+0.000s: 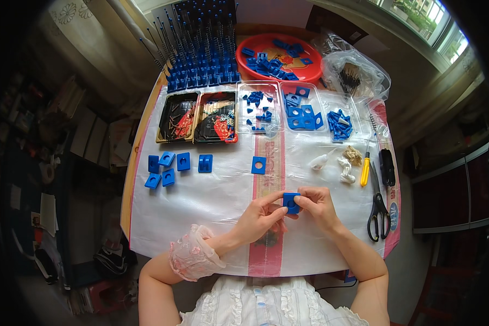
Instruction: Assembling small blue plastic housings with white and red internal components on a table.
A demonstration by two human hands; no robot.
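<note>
Between my two hands, over the near middle of the table, is a small blue square plastic part [291, 202]. My left hand [264, 218] pinches its left side, and my right hand [319, 209] grips its right side with the thumb across its face. The fingertips cover part of it. Beyond it lies a flat blue plate with a round hole [259, 165]. Off to the left sit several similar blue pieces [168, 177], and a curved blue piece [205, 163] rests beside them.
Trays of screws [177, 132], nuts [208, 123], blue wedges [263, 114], plates [303, 117] and pegs [339, 125] line the middle. Behind stand a rack of springs on rods [204, 65] and a red basin [316, 74]. Scissors [378, 217] and a yellow-handled screwdriver [365, 171] lie right.
</note>
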